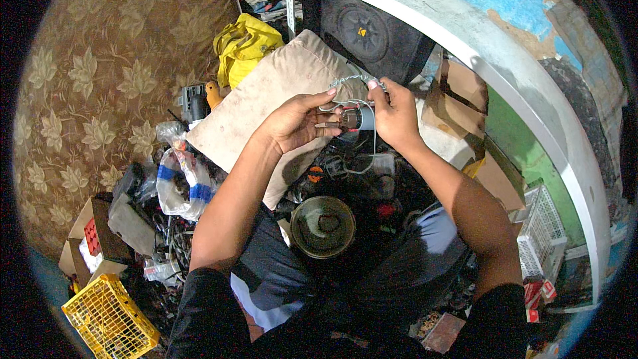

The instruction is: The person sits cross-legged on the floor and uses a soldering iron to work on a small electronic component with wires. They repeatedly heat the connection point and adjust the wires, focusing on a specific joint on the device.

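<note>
Above the light cushion [259, 113], a thin twisted pale cable [349, 80] makes a loop between my hands. My right hand [397, 114] pinches it between thumb and forefinger, and one strand hangs below. My left hand [297, 121] is half curled, with the cable at its thumb tip and a strand running past its fingers. Right at those fingertips is a small dark rounded object [349, 118] with a reddish edge; its kind is unclear. A round metal bowl [323, 227] stands below, between my legs, with something dim inside.
A black speaker [365, 30] stands behind the cushion beside a yellow cloth bag [246, 46]. Plastic bags [183, 183] and loose clutter lie left, near a yellow basket [111, 319]. Cardboard boxes [462, 106] and a white crate [541, 236] line the right, under a curved white edge [505, 73].
</note>
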The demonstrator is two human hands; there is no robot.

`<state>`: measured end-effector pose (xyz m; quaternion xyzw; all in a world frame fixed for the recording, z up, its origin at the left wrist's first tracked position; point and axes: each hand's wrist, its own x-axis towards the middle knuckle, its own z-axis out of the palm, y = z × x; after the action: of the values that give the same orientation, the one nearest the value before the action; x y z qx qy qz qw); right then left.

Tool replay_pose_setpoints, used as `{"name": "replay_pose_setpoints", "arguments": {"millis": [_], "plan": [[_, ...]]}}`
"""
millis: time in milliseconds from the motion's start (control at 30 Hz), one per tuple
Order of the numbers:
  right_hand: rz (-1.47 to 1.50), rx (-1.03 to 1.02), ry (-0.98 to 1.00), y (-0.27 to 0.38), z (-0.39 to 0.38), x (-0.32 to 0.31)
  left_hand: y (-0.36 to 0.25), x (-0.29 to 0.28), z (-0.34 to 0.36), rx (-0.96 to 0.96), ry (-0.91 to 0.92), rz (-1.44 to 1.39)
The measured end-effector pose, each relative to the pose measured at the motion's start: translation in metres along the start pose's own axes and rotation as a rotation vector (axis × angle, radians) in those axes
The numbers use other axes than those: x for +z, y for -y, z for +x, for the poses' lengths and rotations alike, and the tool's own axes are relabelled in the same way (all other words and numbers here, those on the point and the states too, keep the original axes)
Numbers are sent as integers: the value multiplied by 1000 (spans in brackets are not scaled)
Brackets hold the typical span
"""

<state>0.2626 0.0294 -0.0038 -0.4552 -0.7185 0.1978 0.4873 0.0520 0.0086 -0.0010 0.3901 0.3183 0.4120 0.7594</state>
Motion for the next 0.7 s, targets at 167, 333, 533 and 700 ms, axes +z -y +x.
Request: {"name": "replay_pose_setpoints", "arguments": {"millis": [167,333,533,700], "plan": [[-39,-30,-36,-4,1,-2,-2,-2,3,106,-74,413],[-54,3,-4,-10,0,-5,10,-9,12,351,-198,430],[-23,52,-65,-17,6,-8,12,-4,18,304,-47,-346],[-69,27,-34,-17,6,-10,4,-17,14,168,100,-332]]}}
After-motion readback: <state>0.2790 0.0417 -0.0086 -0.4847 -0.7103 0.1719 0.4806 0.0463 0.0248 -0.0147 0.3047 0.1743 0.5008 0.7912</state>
